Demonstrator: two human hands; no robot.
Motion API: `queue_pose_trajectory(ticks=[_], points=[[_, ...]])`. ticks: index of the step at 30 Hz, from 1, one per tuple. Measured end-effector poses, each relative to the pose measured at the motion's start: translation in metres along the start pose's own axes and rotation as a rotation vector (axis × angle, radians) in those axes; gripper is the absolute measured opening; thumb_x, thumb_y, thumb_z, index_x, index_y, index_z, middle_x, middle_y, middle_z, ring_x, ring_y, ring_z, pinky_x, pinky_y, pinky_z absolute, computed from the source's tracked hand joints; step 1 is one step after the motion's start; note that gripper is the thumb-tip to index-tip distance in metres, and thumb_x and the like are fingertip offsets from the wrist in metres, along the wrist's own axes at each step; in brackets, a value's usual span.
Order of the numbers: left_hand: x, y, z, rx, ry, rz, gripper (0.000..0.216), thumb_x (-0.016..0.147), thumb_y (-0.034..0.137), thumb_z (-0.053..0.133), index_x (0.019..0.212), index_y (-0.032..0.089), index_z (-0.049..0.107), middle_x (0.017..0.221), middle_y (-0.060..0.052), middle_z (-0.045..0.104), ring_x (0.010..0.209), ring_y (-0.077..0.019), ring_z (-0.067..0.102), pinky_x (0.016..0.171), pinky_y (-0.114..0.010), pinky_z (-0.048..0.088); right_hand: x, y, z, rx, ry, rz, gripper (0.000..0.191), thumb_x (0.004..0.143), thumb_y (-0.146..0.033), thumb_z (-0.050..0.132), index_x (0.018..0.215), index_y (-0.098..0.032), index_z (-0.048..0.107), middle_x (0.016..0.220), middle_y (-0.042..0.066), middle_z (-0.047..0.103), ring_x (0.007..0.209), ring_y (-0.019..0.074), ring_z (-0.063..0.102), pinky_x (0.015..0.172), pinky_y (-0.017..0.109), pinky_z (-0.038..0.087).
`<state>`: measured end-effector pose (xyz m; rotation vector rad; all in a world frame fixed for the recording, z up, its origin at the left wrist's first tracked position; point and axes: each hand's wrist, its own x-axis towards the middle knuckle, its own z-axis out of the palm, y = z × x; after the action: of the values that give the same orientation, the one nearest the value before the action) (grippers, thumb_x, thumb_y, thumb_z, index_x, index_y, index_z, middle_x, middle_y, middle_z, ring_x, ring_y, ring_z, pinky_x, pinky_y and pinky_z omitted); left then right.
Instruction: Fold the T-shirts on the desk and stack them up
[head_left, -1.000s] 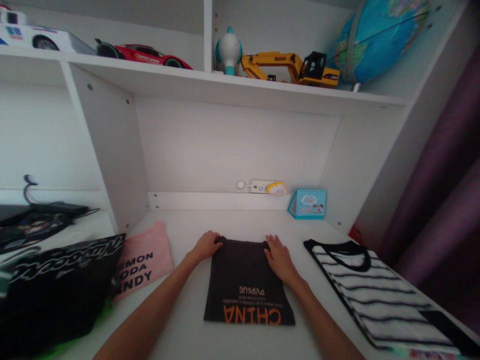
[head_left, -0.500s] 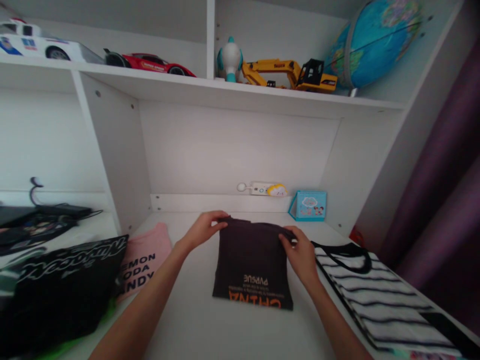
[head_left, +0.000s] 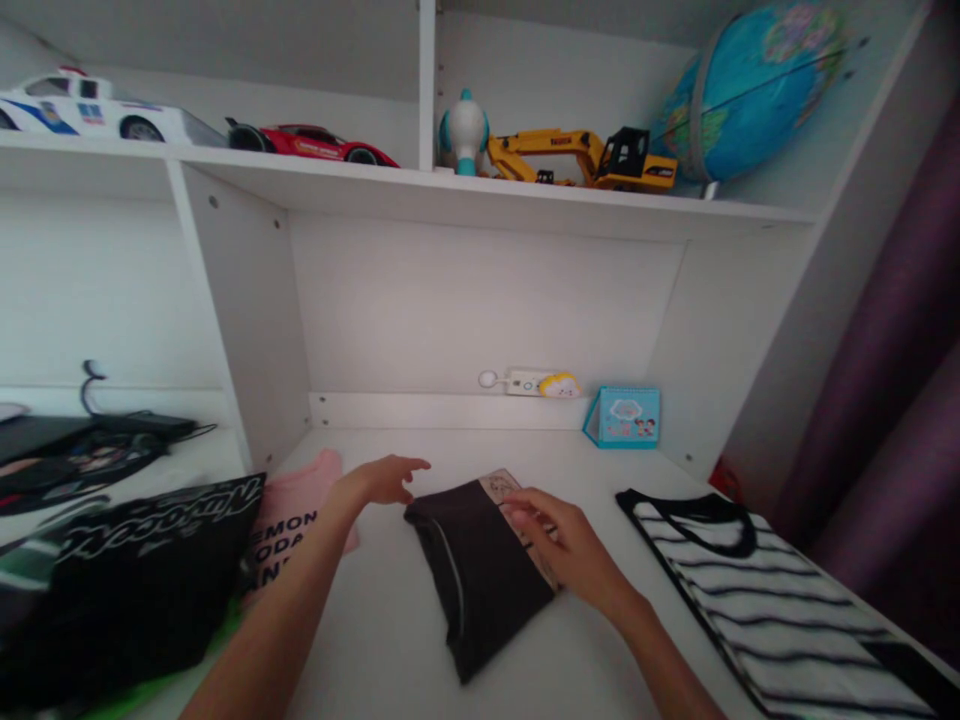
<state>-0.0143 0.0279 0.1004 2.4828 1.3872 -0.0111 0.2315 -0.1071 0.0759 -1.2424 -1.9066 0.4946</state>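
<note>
A folded black T-shirt [head_left: 472,580] lies skewed on the white desk [head_left: 420,660], plain side up, with a pale patch at its far corner. My right hand [head_left: 559,545] rests on its far right part, fingers loosely curled and pressing on the cloth. My left hand [head_left: 379,480] hovers just left of the shirt's far corner, fingers stretched out and holding nothing.
A pink folded shirt [head_left: 289,520] and a black printed garment [head_left: 112,580] lie to the left. A black-and-white striped shirt [head_left: 772,600] lies to the right. At the back stand a blue box [head_left: 626,418] and a power strip [head_left: 532,383]. Toy cars, an excavator [head_left: 585,157] and a globe [head_left: 757,90] fill the shelf above.
Both hands lifted the shirt's far edge and folded it over, hiding the orange print. The shirt now lies smaller and turned at an angle. My left hand has let go.
</note>
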Motion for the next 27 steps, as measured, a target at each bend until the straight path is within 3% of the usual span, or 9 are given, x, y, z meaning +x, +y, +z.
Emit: queue_pose_trajectory(ticks=[2,5,9,15,19,22,27], points=[[-0.001,0.014,0.002,-0.006,0.019,0.054,0.048,0.071,0.024,0.054,0.118,0.024,0.047,0.107,-0.006,0.060,0.097,-0.0188,0.055,0.081,-0.026,0.039,0.003,0.027,0.003,-0.150,0.043,0.038,0.030,0.085,-0.029,0.033,0.103,-0.020,0.056,0.103,0.005,0.058,0.094,0.0151,0.052,0.083,0.027,0.040],[-0.002,0.039,0.012,-0.035,-0.026,0.194,0.040,0.074,0.034,0.050,0.113,0.025,0.053,0.107,-0.005,0.060,0.097,-0.0205,0.055,0.081,-0.029,0.039,0.003,0.066,0.007,-0.326,-0.053,0.110,0.034,0.083,-0.024,0.032,0.106,-0.018,0.056,0.106,0.007,0.058,0.099,0.0162,0.051,0.088,0.028,0.036],[-0.001,0.065,0.032,0.005,-0.090,0.195,0.034,0.066,0.038,0.058,0.098,0.026,0.061,0.099,-0.006,0.063,0.091,-0.0246,0.057,0.077,-0.034,0.041,-0.001,0.084,0.007,-0.407,-0.157,0.180,0.035,0.083,-0.024,0.033,0.111,-0.018,0.053,0.110,0.007,0.057,0.101,0.0164,0.051,0.086,0.027,0.036],[0.000,0.075,0.046,0.124,-0.047,0.078,0.056,0.065,0.049,0.058,0.115,0.025,0.049,0.111,-0.014,0.056,0.105,-0.0338,0.048,0.087,-0.062,0.022,0.000,0.059,0.007,-0.677,-0.251,0.231,0.027,0.083,-0.024,0.035,0.095,-0.019,0.058,0.092,0.008,0.062,0.087,0.0194,0.057,0.072,0.027,0.040],[0.009,0.065,0.056,0.182,-0.017,0.110,0.059,0.066,0.023,0.060,0.121,0.028,0.040,0.119,-0.011,0.051,0.114,-0.0335,0.039,0.088,-0.067,0.014,-0.003,0.043,0.009,-0.740,-0.247,0.254,0.026,0.082,-0.024,0.036,0.088,-0.015,0.059,0.084,0.013,0.063,0.081,0.0248,0.059,0.067,0.032,0.041],[0.022,0.056,0.068,0.230,0.157,0.121,0.063,0.068,0.013,0.055,0.125,0.033,0.033,0.132,-0.006,0.038,0.124,-0.0311,0.024,0.090,-0.067,0.008,-0.005,0.029,0.012,-0.754,-0.283,0.258,0.027,0.082,-0.022,0.036,0.086,-0.014,0.061,0.083,0.015,0.064,0.079,0.0250,0.060,0.065,0.031,0.041],[0.041,0.047,0.087,0.308,0.454,0.044,0.052,0.078,0.026,0.051,0.126,0.030,0.033,0.135,-0.009,0.032,0.124,-0.0314,0.021,0.094,-0.064,0.007,-0.011,-0.004,0.028,-0.698,-0.401,0.165,0.029,0.080,-0.021,0.037,0.081,-0.010,0.064,0.082,0.016,0.065,0.079,0.0259,0.061,0.066,0.031,0.043]])
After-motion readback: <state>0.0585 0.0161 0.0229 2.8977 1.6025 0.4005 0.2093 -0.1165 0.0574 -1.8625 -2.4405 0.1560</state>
